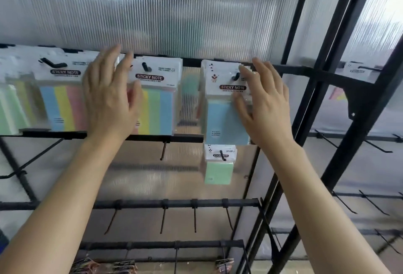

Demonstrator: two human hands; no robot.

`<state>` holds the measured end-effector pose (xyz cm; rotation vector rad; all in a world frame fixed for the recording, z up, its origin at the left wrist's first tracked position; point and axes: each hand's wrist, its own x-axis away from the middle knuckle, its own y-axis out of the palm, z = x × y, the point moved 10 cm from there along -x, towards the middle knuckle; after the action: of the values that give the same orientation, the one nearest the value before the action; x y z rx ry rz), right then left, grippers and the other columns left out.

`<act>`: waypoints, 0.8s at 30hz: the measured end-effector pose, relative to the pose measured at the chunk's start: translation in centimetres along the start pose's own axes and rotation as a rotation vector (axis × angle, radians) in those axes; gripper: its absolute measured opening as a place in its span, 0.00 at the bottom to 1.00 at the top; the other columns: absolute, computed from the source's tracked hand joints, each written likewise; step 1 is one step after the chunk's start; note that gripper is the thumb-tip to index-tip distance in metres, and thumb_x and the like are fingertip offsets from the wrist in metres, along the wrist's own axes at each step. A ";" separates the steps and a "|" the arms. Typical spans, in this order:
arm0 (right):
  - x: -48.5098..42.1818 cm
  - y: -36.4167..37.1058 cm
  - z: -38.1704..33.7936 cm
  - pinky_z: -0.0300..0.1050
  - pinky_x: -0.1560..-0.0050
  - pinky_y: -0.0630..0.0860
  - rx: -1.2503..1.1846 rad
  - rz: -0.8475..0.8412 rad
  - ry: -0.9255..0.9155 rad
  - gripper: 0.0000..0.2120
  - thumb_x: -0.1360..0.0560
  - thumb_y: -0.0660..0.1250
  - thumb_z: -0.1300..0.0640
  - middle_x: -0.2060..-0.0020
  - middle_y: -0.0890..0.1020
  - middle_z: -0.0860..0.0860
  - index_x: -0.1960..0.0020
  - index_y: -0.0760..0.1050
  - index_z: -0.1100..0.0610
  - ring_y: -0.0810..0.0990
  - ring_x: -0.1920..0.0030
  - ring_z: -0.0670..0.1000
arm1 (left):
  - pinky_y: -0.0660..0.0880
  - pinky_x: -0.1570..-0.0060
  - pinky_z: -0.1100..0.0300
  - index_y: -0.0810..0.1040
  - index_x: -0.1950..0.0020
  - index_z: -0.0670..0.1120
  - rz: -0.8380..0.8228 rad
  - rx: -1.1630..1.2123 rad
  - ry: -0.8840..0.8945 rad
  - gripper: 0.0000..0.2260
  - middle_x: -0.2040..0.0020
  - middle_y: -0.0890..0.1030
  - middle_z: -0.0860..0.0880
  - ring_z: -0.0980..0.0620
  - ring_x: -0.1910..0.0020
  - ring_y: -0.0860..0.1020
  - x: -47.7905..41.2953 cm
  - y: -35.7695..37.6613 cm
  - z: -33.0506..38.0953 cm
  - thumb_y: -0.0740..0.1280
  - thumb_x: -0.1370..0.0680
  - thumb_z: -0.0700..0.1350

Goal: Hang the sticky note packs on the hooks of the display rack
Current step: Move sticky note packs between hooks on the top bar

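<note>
Bare left hand [109, 101] and right hand [267, 108], forearms [72, 186] bare and unsleeved

I see a translucent ribbed plastic wall panel [196, 12] behind everything; soft daylight glows through it, brightest upper right.

Single head-worn wide-angle view, close in, facing forward and slightly up at the display rack [309, 73] from arm's reach.
</note>
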<state>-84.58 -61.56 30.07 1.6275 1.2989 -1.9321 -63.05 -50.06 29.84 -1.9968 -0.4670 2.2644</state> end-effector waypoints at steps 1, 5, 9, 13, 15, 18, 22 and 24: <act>0.0 0.0 0.0 0.58 0.34 0.61 0.012 -0.001 -0.006 0.22 0.23 0.55 0.50 0.31 0.69 0.59 0.33 0.70 0.60 0.63 0.30 0.61 | 0.57 0.32 0.46 0.70 0.33 0.39 -0.004 -0.001 0.020 0.18 0.32 0.69 0.39 0.42 0.31 0.62 -0.2 0.1 0.0 0.57 0.21 0.45; -0.1 -0.8 -0.4 0.54 0.36 0.63 0.034 0.064 -0.045 0.19 0.23 0.60 0.52 0.35 0.73 0.58 0.37 0.73 0.61 0.66 0.32 0.60 | 0.60 0.35 0.46 0.73 0.37 0.39 0.032 0.031 0.092 0.16 0.37 0.73 0.40 0.41 0.34 0.66 -0.6 -0.3 0.2 0.61 0.22 0.44; -0.4 -2.0 -0.8 0.56 0.48 0.71 0.055 0.163 -0.057 0.11 0.26 0.64 0.59 0.48 0.78 0.59 0.45 0.76 0.61 0.73 0.46 0.61 | 0.63 0.47 0.50 0.74 0.45 0.39 0.078 0.038 0.139 0.10 0.46 0.77 0.40 0.43 0.44 0.68 -1.1 -1.2 0.8 0.64 0.24 0.41; -1.5 -2.6 -1.3 0.51 0.57 0.69 0.110 0.179 -0.047 0.08 0.25 0.61 0.58 0.59 0.78 0.56 0.54 0.76 0.61 0.74 0.57 0.59 | 0.60 0.58 0.52 0.72 0.50 0.38 -0.007 0.010 0.199 0.07 0.55 0.75 0.39 0.42 0.55 0.67 -2.2 -0.8 1.2 0.61 0.22 0.42; -2.0 -2.7 -1.5 0.45 0.57 0.63 0.124 0.157 -0.058 0.10 0.25 0.58 0.57 0.61 0.79 0.54 0.57 0.75 0.60 0.74 0.59 0.57 | 0.58 0.60 0.54 0.72 0.54 0.38 -0.055 0.023 0.234 0.08 0.58 0.76 0.39 0.44 0.58 0.67 -2.8 -0.5 1.5 0.59 0.22 0.43; -1.9 -3.4 -1.7 0.40 0.58 0.57 0.098 0.167 -0.054 0.10 0.25 0.57 0.57 0.63 0.79 0.52 0.58 0.75 0.60 0.74 0.60 0.56 | 0.56 0.62 0.55 0.72 0.56 0.38 -0.068 0.069 0.264 0.09 0.61 0.76 0.40 0.45 0.60 0.65 -3.1 -0.9 2.0 0.58 0.22 0.43; -1.6 -4.2 -1.9 0.41 0.59 0.57 0.072 0.181 -0.001 0.11 0.26 0.55 0.57 0.64 0.79 0.52 0.60 0.74 0.60 0.74 0.62 0.56 | 0.56 0.60 0.58 0.72 0.57 0.38 -0.044 0.174 0.249 0.09 0.63 0.73 0.41 0.45 0.62 0.68 -3.0 -2.5 2.3 0.58 0.21 0.41; -2.0 -4.8 -1.9 0.41 0.59 0.57 0.044 0.188 0.052 0.10 0.26 0.55 0.60 0.64 0.79 0.52 0.60 0.74 0.60 0.72 0.63 0.55 | 0.57 0.59 0.59 0.71 0.57 0.38 -0.038 0.210 0.228 0.09 0.63 0.72 0.41 0.45 0.62 0.69 -3.6 -3.0 2.3 0.58 0.20 0.40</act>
<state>-86.21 -58.08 34.07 1.7629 1.0851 -1.8294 -65.23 -48.51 34.37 -2.0823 -0.2328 1.9406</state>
